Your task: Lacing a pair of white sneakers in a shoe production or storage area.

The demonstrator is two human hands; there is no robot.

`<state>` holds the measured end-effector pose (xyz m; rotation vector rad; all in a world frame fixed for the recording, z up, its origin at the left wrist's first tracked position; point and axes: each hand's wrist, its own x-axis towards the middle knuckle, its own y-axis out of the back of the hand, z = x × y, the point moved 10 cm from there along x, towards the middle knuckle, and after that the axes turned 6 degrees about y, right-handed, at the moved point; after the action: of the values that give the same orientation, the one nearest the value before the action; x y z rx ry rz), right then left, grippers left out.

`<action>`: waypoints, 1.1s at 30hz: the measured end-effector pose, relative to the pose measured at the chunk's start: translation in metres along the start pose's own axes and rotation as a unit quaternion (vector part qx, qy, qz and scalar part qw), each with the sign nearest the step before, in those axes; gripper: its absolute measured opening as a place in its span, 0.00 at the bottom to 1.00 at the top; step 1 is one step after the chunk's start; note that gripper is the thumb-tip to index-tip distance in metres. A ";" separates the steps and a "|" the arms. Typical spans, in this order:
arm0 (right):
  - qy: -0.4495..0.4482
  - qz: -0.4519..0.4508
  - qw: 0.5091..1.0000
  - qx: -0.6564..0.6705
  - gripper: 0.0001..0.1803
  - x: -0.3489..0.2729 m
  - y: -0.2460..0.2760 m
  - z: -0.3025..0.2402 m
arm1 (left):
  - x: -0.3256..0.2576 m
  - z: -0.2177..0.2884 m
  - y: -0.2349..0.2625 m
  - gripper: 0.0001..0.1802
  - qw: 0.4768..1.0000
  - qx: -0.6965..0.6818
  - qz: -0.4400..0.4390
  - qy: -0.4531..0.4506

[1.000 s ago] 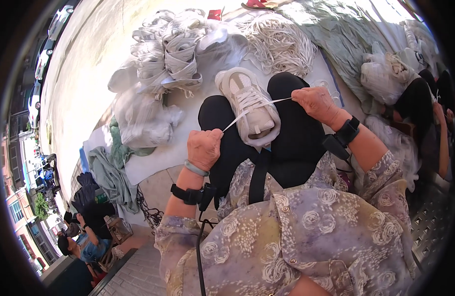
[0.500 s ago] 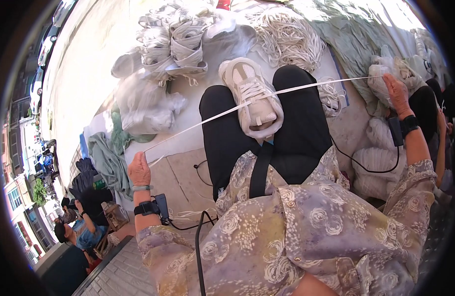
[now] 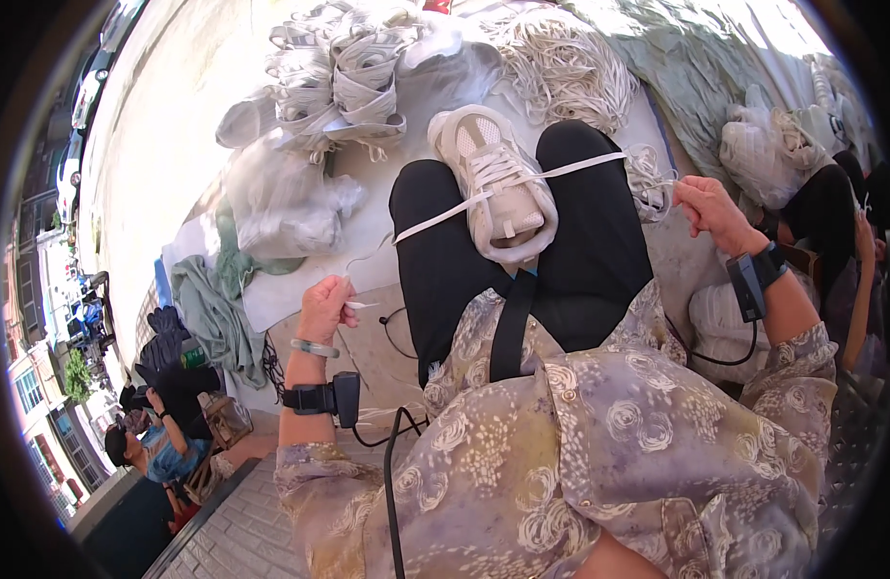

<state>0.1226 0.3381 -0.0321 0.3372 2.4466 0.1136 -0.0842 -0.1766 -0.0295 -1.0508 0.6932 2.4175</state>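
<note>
left hand (image 3: 324, 307) pinched on one end of white lace (image 3: 561, 171) | right hand (image 3: 708, 208) pinched on other end | lace spans between, threaded through sneaker (image 3: 493, 183) on lap | lower eyelets laced, upper ones apparently remain | loose laces (image 3: 561, 68) beyond

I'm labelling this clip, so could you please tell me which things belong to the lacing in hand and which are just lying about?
In use:
- white sneaker on the lap
- white lace threaded through it
- left hand and right hand, each pinching a lace end

Lying about:
- heap of white shoes
- pile of loose laces
- clear plastic bag
- green cloth
</note>
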 end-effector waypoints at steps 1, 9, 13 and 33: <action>-0.011 -0.063 0.998 0.022 0.13 -0.001 -0.042 -0.009 | -0.003 0.013 -0.039 0.13 0.997 -0.020 -0.072 -0.012; 0.111 -0.124 0.984 -0.057 0.11 0.048 -0.155 -0.068 | 0.021 0.099 -0.183 0.05 0.962 0.119 -0.232 -0.075; 0.271 -0.104 0.955 -0.063 0.12 0.070 -0.168 -0.098 | 0.065 0.120 -0.175 0.07 0.983 0.111 -0.122 -0.084; 0.272 0.087 0.957 0.052 0.04 0.078 -0.142 -0.083 | 0.029 0.093 -0.152 0.10 0.950 -0.244 -0.164 -0.102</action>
<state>-0.0179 0.2226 -0.0377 0.6387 2.9692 0.1713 -0.0713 0.0029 -0.0386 -0.9717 -0.1580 2.3965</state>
